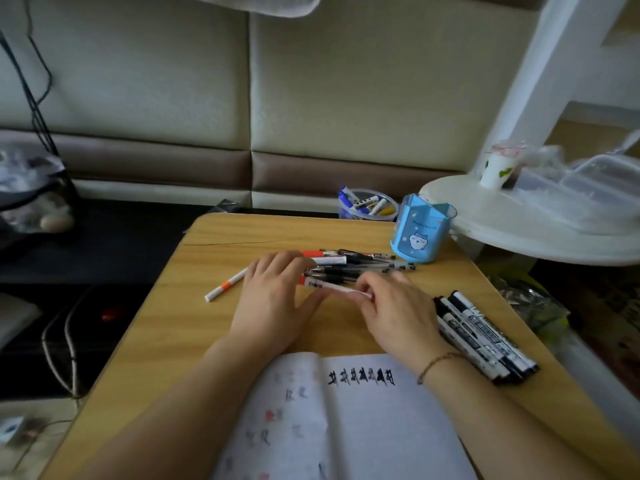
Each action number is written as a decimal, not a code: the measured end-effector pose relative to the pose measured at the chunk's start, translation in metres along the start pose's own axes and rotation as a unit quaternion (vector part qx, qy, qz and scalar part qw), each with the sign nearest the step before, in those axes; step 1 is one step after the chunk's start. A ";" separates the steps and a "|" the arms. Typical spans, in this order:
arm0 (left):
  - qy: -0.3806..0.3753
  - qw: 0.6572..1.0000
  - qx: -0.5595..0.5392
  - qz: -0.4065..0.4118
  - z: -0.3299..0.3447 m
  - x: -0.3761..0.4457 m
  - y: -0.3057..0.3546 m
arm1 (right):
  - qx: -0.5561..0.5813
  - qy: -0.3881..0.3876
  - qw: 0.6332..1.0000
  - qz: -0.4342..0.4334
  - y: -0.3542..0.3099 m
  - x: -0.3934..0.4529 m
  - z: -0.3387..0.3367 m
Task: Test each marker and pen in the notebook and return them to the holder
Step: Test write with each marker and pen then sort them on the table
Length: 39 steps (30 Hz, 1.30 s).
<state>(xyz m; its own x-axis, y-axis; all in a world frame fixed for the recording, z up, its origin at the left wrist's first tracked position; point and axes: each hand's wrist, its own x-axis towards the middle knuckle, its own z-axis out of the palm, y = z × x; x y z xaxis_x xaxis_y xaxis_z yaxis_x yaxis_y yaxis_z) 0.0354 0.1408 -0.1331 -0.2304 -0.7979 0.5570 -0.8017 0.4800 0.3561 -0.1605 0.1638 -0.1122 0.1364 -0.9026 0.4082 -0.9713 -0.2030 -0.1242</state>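
Nearest the camera lies the open notebook (346, 420), flat on the wooden table (166, 323), with a row of black test strokes along the top of its right page and fainter marks on the left page. Both forearms cross it toward the middle of the table.

Left hand (273, 299): palm down, fingers extended and only slightly bent, their tips resting on the pile of pens (360, 265). They do not appear to close around anything. Its thumb reaches toward the right hand.

Right hand (394, 306): fingers curled, pinching one end of a white marker with a red band (320, 285). That marker runs from these fingertips to just under the left hand's fingers, low over the table. A thin bracelet (438, 363) sits on the right wrist.

Beyond the left fingertips, the pens lie roughly parallel, reaching toward the blue holder (420, 230), which stands upright past the right fingertips. Outside the left hand lies a single white pen with an orange band (225, 285), apart from the pile. Outside the right wrist, a group of black-and-white markers (485, 334) lies side by side, touching one another. Behind the holder stands a clear cup of markers (367, 204).
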 end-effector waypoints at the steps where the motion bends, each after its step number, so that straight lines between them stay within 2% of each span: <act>1: 0.009 1.000 0.006 0.027 -0.002 0.000 0.005 | 0.062 0.015 0.998 0.012 0.002 -0.007 -0.007; 2: 0.017 0.998 0.015 0.054 -0.005 -0.001 0.011 | 0.156 0.031 0.987 0.026 0.004 -0.015 -0.015; 3: 0.021 0.996 0.023 0.081 -0.006 -0.001 0.018 | 0.268 0.052 0.961 0.050 0.005 -0.023 -0.024; 5: 0.007 0.990 0.025 0.138 -0.011 -0.001 0.034 | 0.471 0.086 0.870 0.123 0.006 -0.039 -0.044; 7: -0.085 0.981 0.002 0.173 -0.021 -0.002 0.054 | 0.624 0.073 0.760 0.166 0.009 -0.056 -0.059; 8: -0.145 0.973 -0.012 0.179 -0.023 -0.004 0.062 | 0.666 0.054 0.724 0.171 0.010 -0.063 -0.064; 9: -0.189 0.965 -0.024 0.178 -0.023 -0.006 0.069 | 0.679 0.035 0.713 0.172 0.011 -0.068 -0.066; 10: -0.205 0.962 -0.036 0.176 -0.020 -0.010 0.073 | 0.666 0.015 0.726 0.171 0.011 -0.072 -0.066; 12: -0.187 0.962 -0.070 0.187 -0.012 -0.018 0.079 | 0.593 -0.023 0.787 0.169 0.013 -0.077 -0.062; 13: -0.176 0.961 -0.079 0.200 -0.009 -0.021 0.079 | 0.576 -0.040 0.799 0.168 0.014 -0.079 -0.059; 17: -0.194 0.947 -0.075 0.245 -0.006 -0.027 0.071 | 0.606 -0.082 0.776 0.153 0.018 -0.084 -0.049; 21: -0.192 0.941 -0.111 0.257 -0.006 -0.026 0.066 | 0.590 -0.082 0.800 0.072 0.022 -0.086 -0.042; 26: -0.200 0.933 -0.150 0.259 -0.003 -0.026 0.066 | 0.556 -0.078 0.827 0.013 0.028 -0.085 -0.043; 36: -0.211 0.932 -0.148 0.254 -0.003 -0.027 0.070 | 0.519 -0.086 0.850 -0.023 0.034 -0.085 -0.043; 39: -0.193 0.942 -0.110 0.253 -0.006 -0.026 0.072 | 0.538 -0.062 0.841 -0.001 0.030 -0.085 -0.042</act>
<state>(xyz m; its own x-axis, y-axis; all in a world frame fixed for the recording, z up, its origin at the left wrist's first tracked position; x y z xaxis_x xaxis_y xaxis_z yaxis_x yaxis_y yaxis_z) -0.0133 0.1983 -0.1172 -0.7691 -0.4995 0.3987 -0.4118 0.8644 0.2886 -0.2097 0.2507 -0.1125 0.2209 -0.9210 0.3207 -0.2421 -0.3704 -0.8968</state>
